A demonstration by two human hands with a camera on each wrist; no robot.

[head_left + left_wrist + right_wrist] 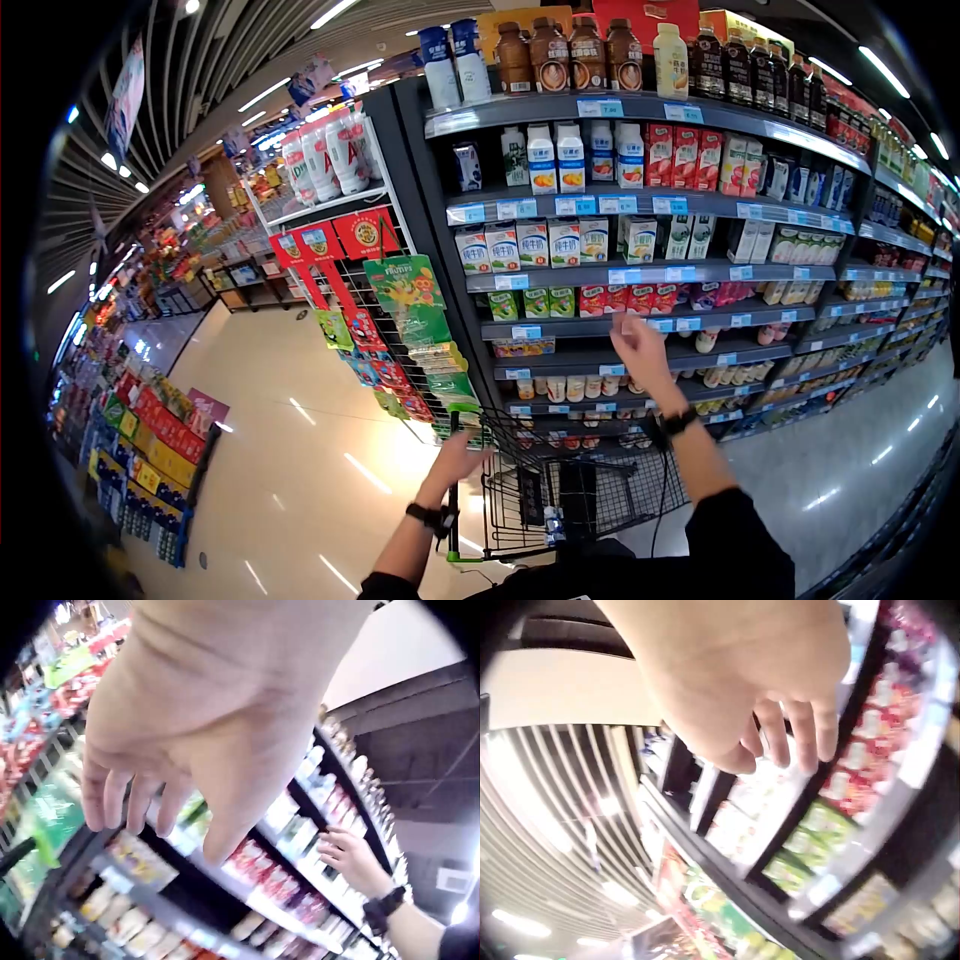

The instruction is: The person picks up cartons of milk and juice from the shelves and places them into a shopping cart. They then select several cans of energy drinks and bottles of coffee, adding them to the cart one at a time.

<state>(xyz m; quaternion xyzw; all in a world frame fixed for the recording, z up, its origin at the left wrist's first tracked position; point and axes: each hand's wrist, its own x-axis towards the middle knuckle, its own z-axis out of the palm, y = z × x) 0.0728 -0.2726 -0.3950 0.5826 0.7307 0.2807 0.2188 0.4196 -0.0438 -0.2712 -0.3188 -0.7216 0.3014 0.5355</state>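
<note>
My right hand (pixel 640 350) reaches out in front of the dairy shelves, fingers loosely bent and nothing in them. In the head view it overlaps the shelf edge just below a row of red drink packs (pixel 640 298). White milk cartons (pixel 502 248) stand one shelf higher, and green packs (pixel 537 302) sit left of the red ones. Low on the left, my left hand (pixel 455 462) hovers by the handle side of a black shopping cart (pixel 520 510) with green trim. Its fingers (pixel 139 802) hang relaxed and hold nothing in the left wrist view.
A wire rack of hanging snack bags (pixel 405 300) adjoins the shelf end on the left. Brown bottles (pixel 550 60) line the top shelf. Pale floor (pixel 300 450) stretches left toward a low display of boxes (pixel 150 450). Grey aisle floor (pixel 850 470) runs along the shelves at right.
</note>
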